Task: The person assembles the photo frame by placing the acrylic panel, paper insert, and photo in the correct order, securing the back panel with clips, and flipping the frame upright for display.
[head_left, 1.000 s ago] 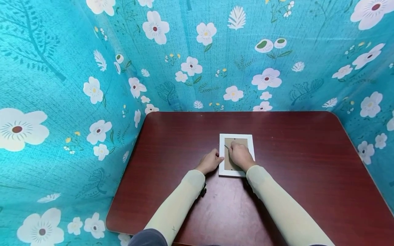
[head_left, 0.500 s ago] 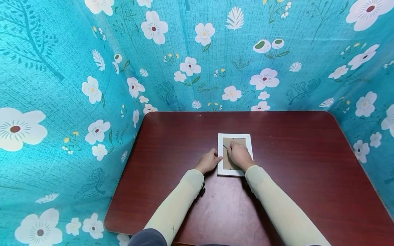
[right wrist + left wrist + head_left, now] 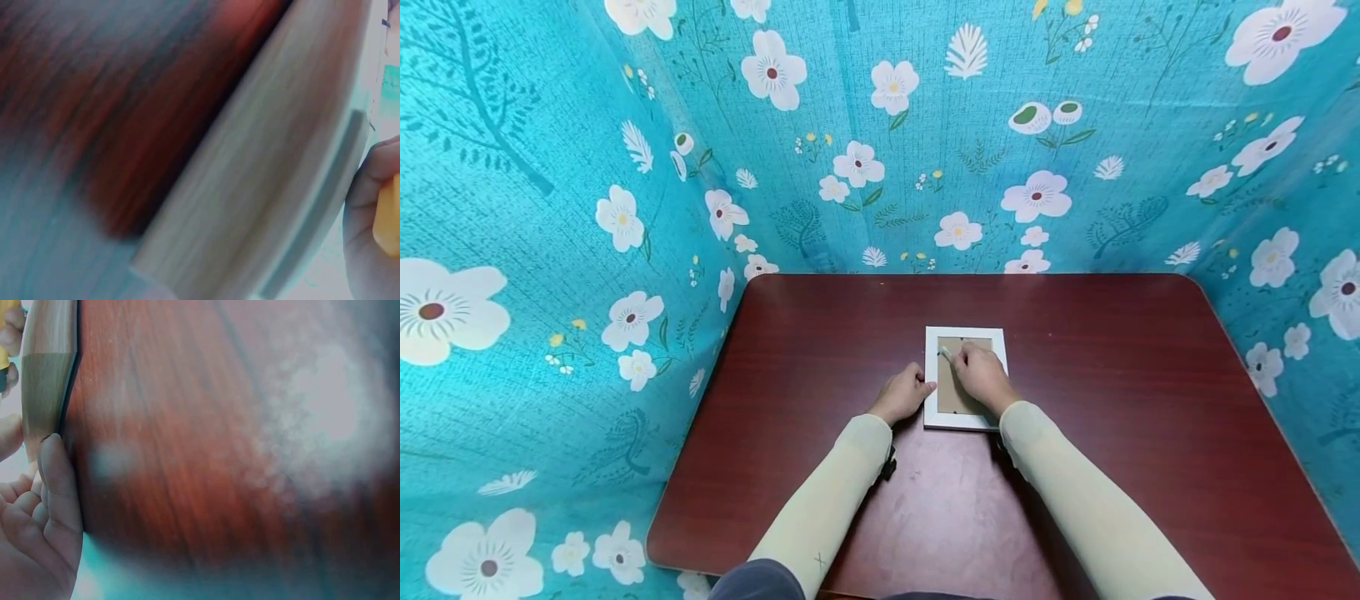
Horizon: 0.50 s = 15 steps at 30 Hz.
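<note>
A white picture frame [image 3: 931, 400] lies face down on the table, its brown backing board [image 3: 950, 392] upward. My left hand [image 3: 898, 394] holds its left edge, thumb on the rim and fingers against the side; the left wrist view shows this hand [image 3: 44, 512] at the frame's side [image 3: 47, 381]. Over the backing, my right hand [image 3: 985, 377] grips a slim tool [image 3: 947, 354], apparently a screwdriver, pointing to the upper left of the board. Its yellow handle [image 3: 389, 219] shows in the right wrist view. The fingers hide much of the tool.
Small dark tabs [image 3: 955, 412] sit along the backing's edge. The dark red table [image 3: 820, 350] has rounded corners and surrounds the frame. A blue flowered curtain [image 3: 820, 125] hangs along the table's back and sides.
The head view has shifted slightly, so everything sits a little further left. The tool's shaft has changed angle and looks paler. Both hands keep their places on the frame.
</note>
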Available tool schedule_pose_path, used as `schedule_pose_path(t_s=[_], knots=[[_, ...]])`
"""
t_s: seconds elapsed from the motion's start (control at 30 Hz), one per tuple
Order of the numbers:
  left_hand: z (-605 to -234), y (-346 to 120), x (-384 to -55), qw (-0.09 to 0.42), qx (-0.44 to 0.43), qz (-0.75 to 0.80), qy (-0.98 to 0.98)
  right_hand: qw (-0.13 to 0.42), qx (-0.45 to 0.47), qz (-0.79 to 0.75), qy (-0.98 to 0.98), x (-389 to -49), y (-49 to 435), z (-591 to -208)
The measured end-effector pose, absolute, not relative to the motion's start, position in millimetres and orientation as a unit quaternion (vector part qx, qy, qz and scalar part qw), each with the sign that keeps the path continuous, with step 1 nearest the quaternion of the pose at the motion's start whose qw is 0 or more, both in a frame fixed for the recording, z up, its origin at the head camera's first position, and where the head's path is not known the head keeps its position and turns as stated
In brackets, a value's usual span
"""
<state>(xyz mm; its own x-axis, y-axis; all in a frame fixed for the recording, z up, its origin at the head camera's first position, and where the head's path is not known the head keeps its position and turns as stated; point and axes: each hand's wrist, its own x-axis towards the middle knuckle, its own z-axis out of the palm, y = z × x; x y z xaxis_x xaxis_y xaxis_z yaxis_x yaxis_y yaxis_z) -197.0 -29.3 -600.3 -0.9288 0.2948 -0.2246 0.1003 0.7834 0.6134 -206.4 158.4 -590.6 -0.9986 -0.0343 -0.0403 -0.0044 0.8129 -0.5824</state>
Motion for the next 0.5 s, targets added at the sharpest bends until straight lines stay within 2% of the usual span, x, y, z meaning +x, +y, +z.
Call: schedule_pose_path(t_s=[0.3,0.5], knots=[[-600,-29,-197,0.150,0.100,0.306,0.935,0.004,-0.021,-0.325,0.945,-200,164,-586],[-600,-28,-196,0.153,0.095,0.311,0.933,0.008,-0.035,-0.323,0.946,-195,168,-582]])
